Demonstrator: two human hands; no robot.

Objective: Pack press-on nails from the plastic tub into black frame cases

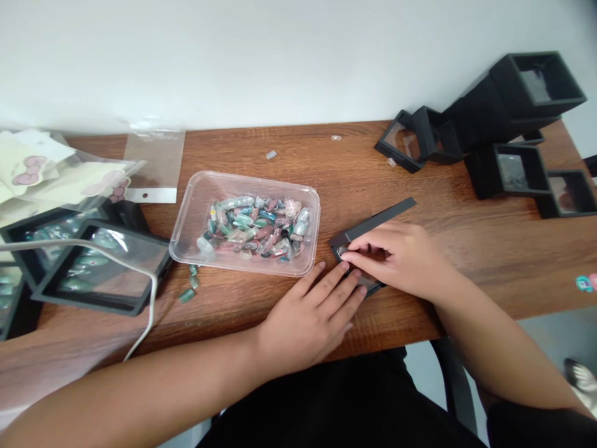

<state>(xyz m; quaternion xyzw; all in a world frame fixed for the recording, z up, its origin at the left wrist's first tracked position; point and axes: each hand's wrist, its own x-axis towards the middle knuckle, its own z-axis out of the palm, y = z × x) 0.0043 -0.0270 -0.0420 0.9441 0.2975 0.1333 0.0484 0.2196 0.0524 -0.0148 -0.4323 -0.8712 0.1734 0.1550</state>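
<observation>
A black display case [373,223] with a clear film window lies unfolded on the wooden table, partly covered by both hands. My right hand [403,258] reaches over it, thumb and forefinger pinched together. At their tips is a small pale, glossy piece [343,249] that looks like a press-on nail. Beside the case's near-left edge, my left hand [310,314] lies flat with fingers stretched out, its fingertips touching the case. Just left of the hands stands a clear plastic tub [184,233] holding many press-on nails [261,227] in green, pink and clear tones.
Black display cases [501,102] are stacked at the back right. Filled cases [153,264] lie at the left under a white cable [153,305], near plastic packets [153,162]. Loose green nails [187,295] lie by the tub; clear pieces [271,154] lie behind it.
</observation>
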